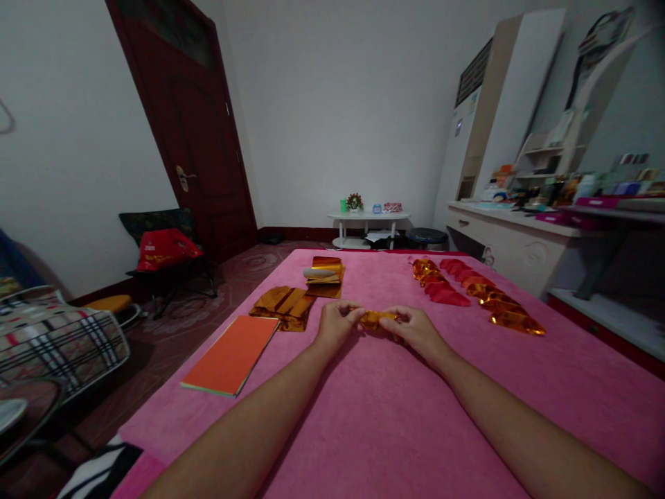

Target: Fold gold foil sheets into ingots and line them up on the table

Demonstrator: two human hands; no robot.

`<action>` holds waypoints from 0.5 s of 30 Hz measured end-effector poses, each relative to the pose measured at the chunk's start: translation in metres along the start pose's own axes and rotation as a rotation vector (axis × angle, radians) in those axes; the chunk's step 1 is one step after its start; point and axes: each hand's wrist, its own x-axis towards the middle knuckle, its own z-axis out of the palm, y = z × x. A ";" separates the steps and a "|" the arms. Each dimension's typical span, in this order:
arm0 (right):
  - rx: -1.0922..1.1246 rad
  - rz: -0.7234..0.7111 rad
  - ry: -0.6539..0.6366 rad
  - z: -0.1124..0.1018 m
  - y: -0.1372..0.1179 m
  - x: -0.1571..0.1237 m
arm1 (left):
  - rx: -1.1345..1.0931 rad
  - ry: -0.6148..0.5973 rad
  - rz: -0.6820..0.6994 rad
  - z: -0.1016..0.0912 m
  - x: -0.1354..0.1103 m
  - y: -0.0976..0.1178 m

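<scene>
Between my two hands is a small piece of shiny gold foil paper (pixel 375 319), held just above or on the pink cloth. My left hand (pixel 339 319) pinches its left end, and my right hand (pixel 411 326) grips its right end with the fingers closed. To the left lies a stack of gold foil sheets (pixel 285 307), with a roll of gold foil (pixel 327 267) behind it. Nearer me is a stack of orange paper (pixel 232 353). Folded gold foil pieces (pixel 501 305) and red folded pieces (pixel 447 293) lie in rows at the right.
A pink cloth (pixel 384 416) covers the table. Beyond it stands a low white table (pixel 368 216) with small items. A white dresser (pixel 519 225) is at the right, and a folding chair with a red bag (pixel 169 248) at the left.
</scene>
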 end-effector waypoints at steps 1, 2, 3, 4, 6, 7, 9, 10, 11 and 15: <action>0.007 -0.007 0.010 0.002 0.000 -0.001 | -0.040 0.005 -0.012 0.001 0.000 0.000; 0.016 -0.007 0.023 0.004 0.000 -0.001 | -0.078 0.007 -0.025 0.002 -0.001 0.000; 0.028 -0.005 0.033 0.006 0.000 -0.001 | -0.113 0.006 -0.040 0.002 -0.001 0.000; 0.044 -0.003 0.043 0.007 0.000 -0.002 | -0.139 -0.001 -0.058 0.003 -0.003 0.001; 0.080 0.006 0.076 0.008 0.000 -0.002 | -0.162 -0.041 -0.098 0.003 -0.005 0.003; 0.098 0.011 0.097 0.008 0.000 -0.002 | -0.165 -0.073 -0.118 0.003 -0.007 0.005; 0.131 0.019 0.134 0.007 0.001 -0.002 | -0.165 -0.145 -0.147 0.003 -0.009 0.007; 0.148 0.024 0.146 0.006 0.001 -0.001 | -0.166 -0.174 -0.157 0.003 -0.010 0.008; 0.161 0.027 0.153 0.005 0.001 -0.001 | -0.165 -0.193 -0.163 0.003 -0.010 0.009; 0.182 0.031 0.151 0.004 0.004 -0.001 | -0.123 -0.210 -0.149 0.002 -0.010 0.008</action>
